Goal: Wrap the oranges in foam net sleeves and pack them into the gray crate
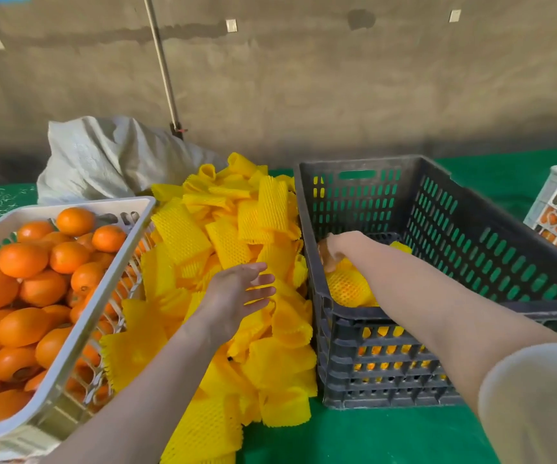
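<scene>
Work surface is a green-covered counter [370, 437] set against a stained drab wall [303, 95], with a grey sack [103, 155] slumped at the rear. A white basket [79, 205] at left is heaped with bare oranges [22, 259]. A loose pile of yellow foam net sleeves [223, 242] lies between it and the gray crate [387, 380] at right. The right hand [337, 247] is down inside the crate, bent at the wrist onto a wrapped orange [350, 288] at the near left corner; whether its fingers grip the fruit or have let go cannot be told. The left hand [233, 296] hovers over the sleeve pile, fingers [263, 279] straight and spread, holding nothing. Packing appears to be at an early stage, since most of the crate is unfilled. Risks noted: a sleeve may slip off if the fruit is dropped rather than set down. The left hand could snag several tangled sleeves at once. The overfull basket could shed fruit if knocked.
</scene>
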Available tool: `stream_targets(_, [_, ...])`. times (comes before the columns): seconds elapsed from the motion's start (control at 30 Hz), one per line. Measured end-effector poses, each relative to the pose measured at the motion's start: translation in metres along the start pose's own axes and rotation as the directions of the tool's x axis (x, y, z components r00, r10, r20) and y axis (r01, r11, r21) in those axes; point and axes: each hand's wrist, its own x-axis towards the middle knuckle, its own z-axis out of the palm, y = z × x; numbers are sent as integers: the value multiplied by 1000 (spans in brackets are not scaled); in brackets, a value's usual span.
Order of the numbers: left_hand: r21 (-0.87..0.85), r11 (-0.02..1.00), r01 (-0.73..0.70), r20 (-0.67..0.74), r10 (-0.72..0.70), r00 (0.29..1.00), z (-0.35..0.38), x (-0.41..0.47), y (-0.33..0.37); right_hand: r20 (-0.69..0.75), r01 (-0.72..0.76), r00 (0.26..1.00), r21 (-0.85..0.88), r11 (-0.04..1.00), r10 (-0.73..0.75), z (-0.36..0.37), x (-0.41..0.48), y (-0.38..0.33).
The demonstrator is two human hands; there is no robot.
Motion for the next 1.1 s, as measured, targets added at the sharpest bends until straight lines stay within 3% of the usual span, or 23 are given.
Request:
stream_targets(0.13, [-32,999,-16,-4,16,1000,-18,-7,5,-60,-56,997,-78,995,51,7,-2,-1])
stream_targets(0.27, [-70,996,-58,-15,57,998,-49,-14,16,-77,-171,982,-10,985,170,4,-7,0])
stream_targets(0.37, [-103,992,-74,-22,72,997,-74,-17,22,-308,-143,936,112,983,171,-8,-13,-8])
stream_targets(0.4, [-111,991,-74,-30,71,997,-82,-18,24,-445,-73,882,192,979,153,-13,-14,-9])
stream_targets(0.47, [-130,989,-71,-47,65,997,-93,-17,26,-696,134,708,304,943,123,-25,-18,-13])
stream_targets(0.53, [-151,986,-68,-59,60,996,-100,-16,28,-825,305,554,328,894,114,-40,-28,-21])
stream_targets(0.6, [-167,983,-72,-61,63,996,-104,-15,28,-865,403,488,337,851,112,-55,-32,-35])
stream_targets(0.67, [-181,981,-74,-55,65,996,-106,-15,28,-829,452,559,283,846,-22,-67,-29,-58])
stream_targets(0.73, [-192,978,-77,-43,70,997,-108,-15,27,-620,411,765,262,873,-174,-73,-17,-86])
stream_targets(0.8, [-202,976,-81,-35,76,997,-112,-15,26,-343,243,927,237,941,-153,-72,-1,-107])
stream_targets(0.87, [-209,974,-90,-39,84,996,-118,-16,25,-207,54,978,179,982,-16,-64,12,-114])
stream_targets(0.93, [-217,971,-103,-60,92,994,-125,-18,24,-200,-61,974,230,971,108,-54,14,-114])
stream_targets(0.97, [-220,969,-112,-73,98,993,-129,-19,24,-265,-72,951,309,948,158,-50,11,-115])
stream_targets(1.03, [-206,970,-132,-99,113,989,-136,-21,25,-497,9,837,430,903,228,-46,1,-122])
stream_targets(1.1, [-202,969,-145,-122,122,985,-140,-23,26,-716,221,672,440,871,191,-49,-19,-137])
